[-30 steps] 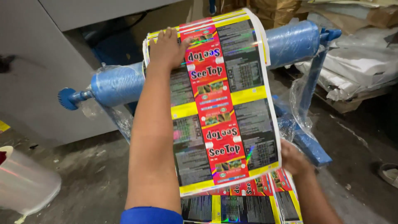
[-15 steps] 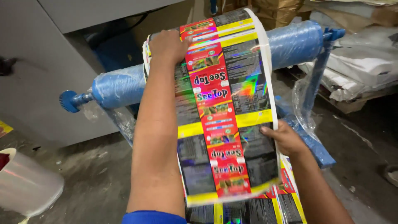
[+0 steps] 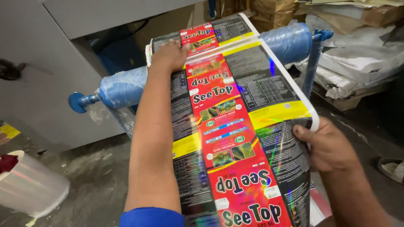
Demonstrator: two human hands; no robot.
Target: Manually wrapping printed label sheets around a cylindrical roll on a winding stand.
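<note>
A long glossy printed film web, red down the middle with black and yellow panels, runs from a blue plastic-wrapped roller toward me. My left hand presses flat on the film's upper left edge, over the roller. My right hand grips the film's right edge lower down, thumb on top. The film's lower end runs out of view at the bottom.
The roller sits on a blue stand in front of a grey machine cabinet. A clear film roll lies on the dirty floor at left. Crumpled paper and white sheeting are piled at right, with a sandal near the edge.
The film has been drawn toward me, with its printed panels shifted down. My right hand moved up along the right edge. The view has closed in.
</note>
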